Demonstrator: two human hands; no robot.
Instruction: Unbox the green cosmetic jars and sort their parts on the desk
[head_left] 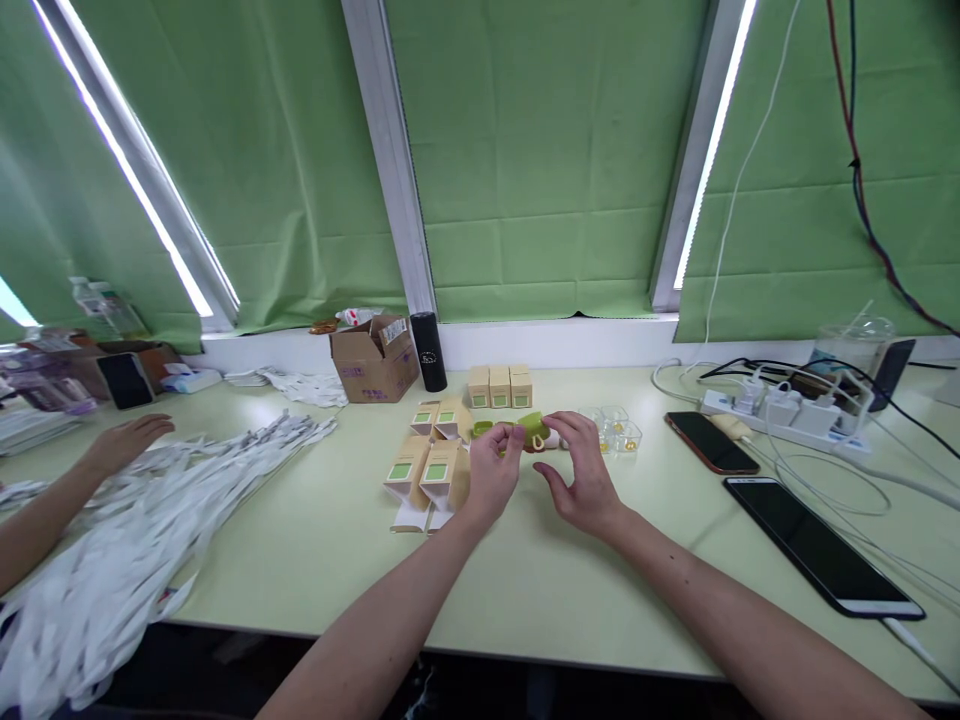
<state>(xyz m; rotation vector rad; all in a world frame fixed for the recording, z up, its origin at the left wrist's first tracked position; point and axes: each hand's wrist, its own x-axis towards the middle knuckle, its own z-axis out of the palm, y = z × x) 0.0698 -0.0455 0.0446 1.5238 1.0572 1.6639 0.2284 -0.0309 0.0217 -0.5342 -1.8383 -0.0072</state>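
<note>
My left hand (495, 470) is closed, pinching a small green cup-like piece (534, 430) between thumb and fingers. Close on its right is my right hand (581, 475), with thumb and forefinger spread apart and the fingertips at the green piece's edge. Behind my hands lie more small coloured pieces, partly hidden by the fingers. Left of my left hand stand several beige cartons (444, 470) with green labels and open flaps. Several clear small containers (621, 435) with yellow bits inside sit beyond my right hand.
Three closed beige boxes (500, 387) stand at the back, near a black bottle (428, 352) and a cardboard box (373, 358). White strips (150, 510) and another person's arm (56, 510) are at left. Phones (821, 545), cables and a power strip (787, 425) lie right.
</note>
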